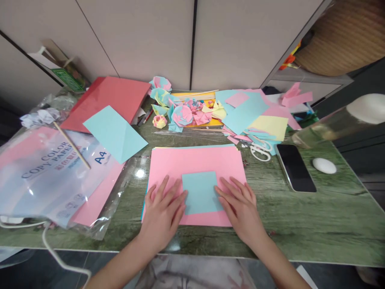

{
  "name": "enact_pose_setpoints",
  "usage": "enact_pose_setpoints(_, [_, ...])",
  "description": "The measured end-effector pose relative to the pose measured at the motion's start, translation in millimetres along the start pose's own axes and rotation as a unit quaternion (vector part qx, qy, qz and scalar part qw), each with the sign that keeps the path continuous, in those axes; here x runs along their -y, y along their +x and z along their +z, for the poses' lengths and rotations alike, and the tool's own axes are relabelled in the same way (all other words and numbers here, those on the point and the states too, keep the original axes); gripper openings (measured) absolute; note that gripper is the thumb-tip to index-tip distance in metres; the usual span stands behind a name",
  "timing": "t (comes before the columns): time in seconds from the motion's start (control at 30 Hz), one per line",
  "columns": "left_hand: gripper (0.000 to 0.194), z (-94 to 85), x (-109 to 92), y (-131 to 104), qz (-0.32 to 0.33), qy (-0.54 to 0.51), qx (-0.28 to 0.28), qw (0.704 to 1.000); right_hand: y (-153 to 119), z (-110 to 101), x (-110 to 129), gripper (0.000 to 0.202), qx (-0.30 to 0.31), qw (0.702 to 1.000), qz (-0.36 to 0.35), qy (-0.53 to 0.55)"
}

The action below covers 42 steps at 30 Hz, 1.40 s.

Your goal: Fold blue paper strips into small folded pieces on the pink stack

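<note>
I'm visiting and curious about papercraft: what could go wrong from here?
The small blue sheet lies on a pink sheet, between the left hand and right hand; it might slide.
The scissors lie among paper scraps; reaching there could nick fingers.
The white cable hangs over the table edge and might snag.

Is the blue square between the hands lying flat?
Flat: the blue square lies smooth on pink paper, its top edge straight. Whether it's folded double, I cannot tell.
</note>
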State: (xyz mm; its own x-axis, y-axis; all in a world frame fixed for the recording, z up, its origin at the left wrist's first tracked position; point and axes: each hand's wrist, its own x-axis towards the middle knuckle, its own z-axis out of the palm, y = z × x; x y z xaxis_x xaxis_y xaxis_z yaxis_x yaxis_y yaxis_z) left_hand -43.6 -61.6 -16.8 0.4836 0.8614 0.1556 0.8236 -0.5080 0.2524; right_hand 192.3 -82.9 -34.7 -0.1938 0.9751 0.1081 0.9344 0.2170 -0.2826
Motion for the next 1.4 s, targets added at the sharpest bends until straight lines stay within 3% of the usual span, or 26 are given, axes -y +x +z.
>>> enact_pose_setpoints(0.17, [0.025,5.3,6,5,0.052,0.011,-0.024,0.998,-2,-1,-2,0.029,-0.008,1.000,-0.009,0.012])
enact_pose_setpoints(0.43, [0.016,5.2,11,34,0.208,0.151,0.051,0.965,29,-17,15,0.012,-0.050,0.998,-0.031,-0.028])
enact_pose_setpoints(0.6, [0.011,3.7,8,40,0.220,0.180,0.034,0.958,51,-11,30,0.009,0.005,0.987,-0.161,0.003])
enact_pose_setpoints(0.8, [0.010,9.1,6,48,0.180,0.128,-0.020,0.975,58,2,29,0.012,-0.020,0.984,-0.176,-0.020])
enact_pose_setpoints(0.97, [0.010,14.9,7,54,0.234,0.143,-0.040,0.961,62,4,29,0.010,-0.038,0.973,-0.219,-0.068])
enact_pose_setpoints(1.1, [0.013,17.5,13,54,0.285,0.157,-0.057,0.944,64,3,17,0.011,-0.044,0.950,-0.290,-0.105])
enact_pose_setpoints(1.2, [0.014,18.3,16,52,0.304,0.158,-0.073,0.937,62,-3,-5,0.014,-0.035,0.938,-0.319,-0.130])
enact_pose_setpoints(1.3, [0.015,17.9,17,52,0.306,0.158,-0.077,0.936,56,-16,-31,0.011,-0.027,0.942,-0.303,-0.138])
enact_pose_setpoints(1.4, [0.014,15.8,14,52,0.301,0.163,-0.068,0.937,48,-31,-40,0.015,-0.045,0.959,-0.249,-0.126])
